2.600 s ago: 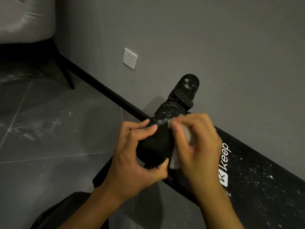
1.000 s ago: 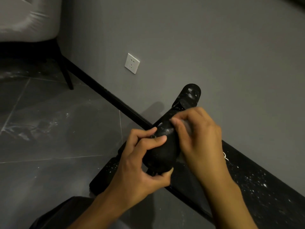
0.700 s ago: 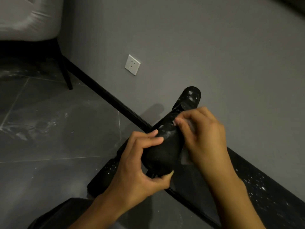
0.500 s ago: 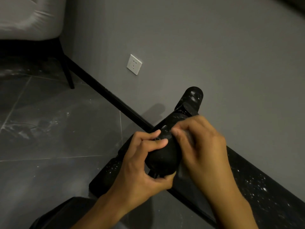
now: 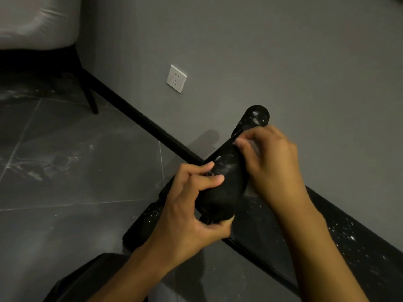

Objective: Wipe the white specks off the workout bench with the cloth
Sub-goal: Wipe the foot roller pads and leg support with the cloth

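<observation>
The black workout bench (image 5: 340,243) runs from the centre to the lower right along the wall, its pad dotted with white specks. A black foam roller (image 5: 224,182) of the bench rises toward the wall, with a second speckled roller (image 5: 256,117) beyond it. My left hand (image 5: 189,212) grips the near end of the roller, thumb under it. My right hand (image 5: 270,162) holds the grey cloth (image 5: 254,149) curled in its fingers and presses it on the roller's upper right side. Most of the cloth is hidden by the fingers.
A grey wall with a white socket (image 5: 176,78) stands just behind the bench, with a black skirting board (image 5: 139,116) along its foot. A grey upholstered seat (image 5: 37,22) on black legs stands at top left. The dark tiled floor (image 5: 65,171) carries white dust.
My right hand with the cloth has slid back and forth along the roller and now sits further up it, toward the wall. My left hand keeps its hold on the near end.
</observation>
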Motion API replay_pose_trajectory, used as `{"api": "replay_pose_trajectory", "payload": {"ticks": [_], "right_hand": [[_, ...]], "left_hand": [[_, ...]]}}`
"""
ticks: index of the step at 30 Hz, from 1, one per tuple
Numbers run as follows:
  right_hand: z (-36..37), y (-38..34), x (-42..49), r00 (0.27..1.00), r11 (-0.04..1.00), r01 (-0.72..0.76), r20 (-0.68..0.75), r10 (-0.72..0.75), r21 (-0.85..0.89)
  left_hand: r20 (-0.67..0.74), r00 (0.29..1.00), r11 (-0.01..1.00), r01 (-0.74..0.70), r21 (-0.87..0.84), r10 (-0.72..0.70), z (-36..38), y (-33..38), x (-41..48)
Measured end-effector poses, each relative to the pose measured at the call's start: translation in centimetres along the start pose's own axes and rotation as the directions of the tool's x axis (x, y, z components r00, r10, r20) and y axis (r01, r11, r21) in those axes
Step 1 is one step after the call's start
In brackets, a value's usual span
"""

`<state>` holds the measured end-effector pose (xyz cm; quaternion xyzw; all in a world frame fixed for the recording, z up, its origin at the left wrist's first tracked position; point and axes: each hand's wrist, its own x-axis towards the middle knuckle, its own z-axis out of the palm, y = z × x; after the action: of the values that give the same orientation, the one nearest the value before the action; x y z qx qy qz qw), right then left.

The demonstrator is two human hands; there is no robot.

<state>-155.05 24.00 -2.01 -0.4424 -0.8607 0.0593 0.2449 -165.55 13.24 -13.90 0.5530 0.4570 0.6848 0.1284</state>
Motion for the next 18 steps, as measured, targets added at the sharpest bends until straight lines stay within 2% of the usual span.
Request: {"api": "replay_pose_trajectory", "payload": {"ticks": [3, 5, 7, 11, 13, 18], "right_hand": [[-1.3, -1.1, -3.6, 0.998, 0.975, 0.02, 0.056, -0.034, 0.222], [-1.5, -1.1, -5.2, 0.998, 0.947, 0.028, 0.042, -0.044, 0.32], [-1.0, -0.6, -4.8, 1.0, 0.949, 0.008, -0.006, -0.007, 0.315], [0.3, 0.6, -1.2, 0.993, 0.978, -0.076, -0.077, 0.092, 0.194], [0.4, 0.3, -1.2, 0.991, 0.983, -0.065, -0.105, 0.084, 0.172], [-0.6, -1.8, -7.3, 0.998, 0.929, 0.024, -0.07, 0.002, 0.369]], "left_hand": [[0.021, 1.0, 0.999, -0.022, 0.031, 0.021, -0.2, -0.2, 0.0], [0.041, 0.998, 0.998, -0.04, 0.051, 0.038, -0.2, -0.4, -0.1], [0.051, 0.997, 0.996, -0.058, 0.065, 0.054, -0.3, -0.5, 0.0], [0.046, 0.997, 0.994, -0.066, 0.09, 0.063, -0.2, -0.4, 0.1], [0.053, 0.996, 0.991, -0.077, 0.106, 0.071, -0.2, -0.2, 0.2], [0.121, 0.984, 0.968, -0.151, 0.201, 0.128, -0.9, -0.4, 0.3]]}}
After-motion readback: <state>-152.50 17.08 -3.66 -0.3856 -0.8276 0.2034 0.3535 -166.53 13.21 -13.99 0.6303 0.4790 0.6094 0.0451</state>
